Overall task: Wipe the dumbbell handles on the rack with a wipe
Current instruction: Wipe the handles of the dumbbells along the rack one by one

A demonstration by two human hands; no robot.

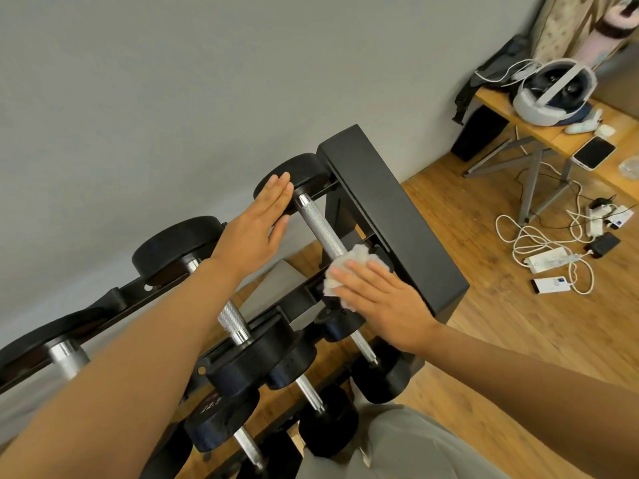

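A black dumbbell rack [390,216] holds several black dumbbells with knurled silver handles. My left hand [257,219] lies flat with straight fingers against the far head [304,171] of the top right dumbbell. Its silver handle [320,224] runs down toward me. My right hand [377,299] presses a crumpled white wipe [349,262] onto the near end of that handle, fingers nearly straight over the wipe. The dumbbell's near head is hidden under the wipe and hand. Another dumbbell handle [233,321] shows under my left forearm.
Lower tiers carry more dumbbells [311,392]. A grey wall stands behind the rack. To the right, a wooden floor holds tangled cables and chargers [549,254]. A wooden desk [539,133] bears a white headset [553,91] and a phone [593,152].
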